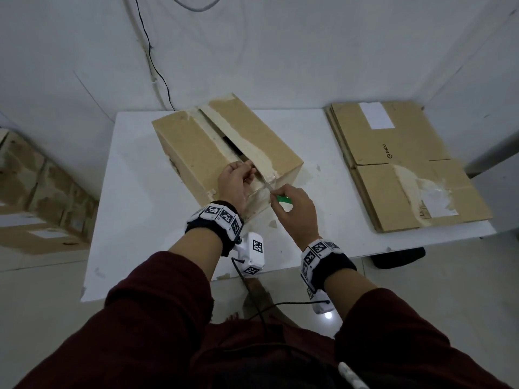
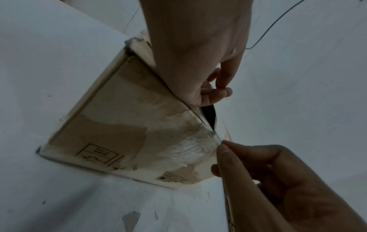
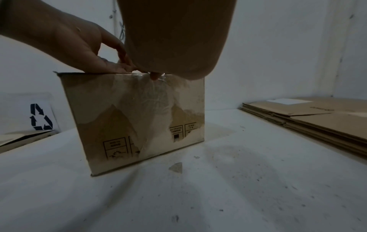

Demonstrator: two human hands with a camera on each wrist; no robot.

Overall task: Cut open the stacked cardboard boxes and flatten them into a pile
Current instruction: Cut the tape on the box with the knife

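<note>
A brown cardboard box (image 1: 196, 144) stands in the middle of the white table (image 1: 134, 192), its top seam split open along pale torn tape (image 1: 252, 147). My left hand (image 1: 243, 176) curls its fingers (image 2: 217, 92) over the edge of the left top flap at the near end of the seam. My right hand (image 1: 285, 204) grips a green-handled knife (image 1: 283, 199). The blade (image 1: 267, 186) lies at the box's near top edge, where clear tape (image 2: 190, 146) runs down the end face. In the right wrist view my palm (image 3: 174, 39) hides the knife above the box (image 3: 139, 119).
A pile of flattened boxes (image 1: 407, 164) lies on the right side of the table. More closed boxes (image 1: 36, 197) are stacked on the floor to the left. Small tape and paper scraps (image 3: 176, 167) dot the table near the box. A black cable (image 1: 157, 68) runs down the wall.
</note>
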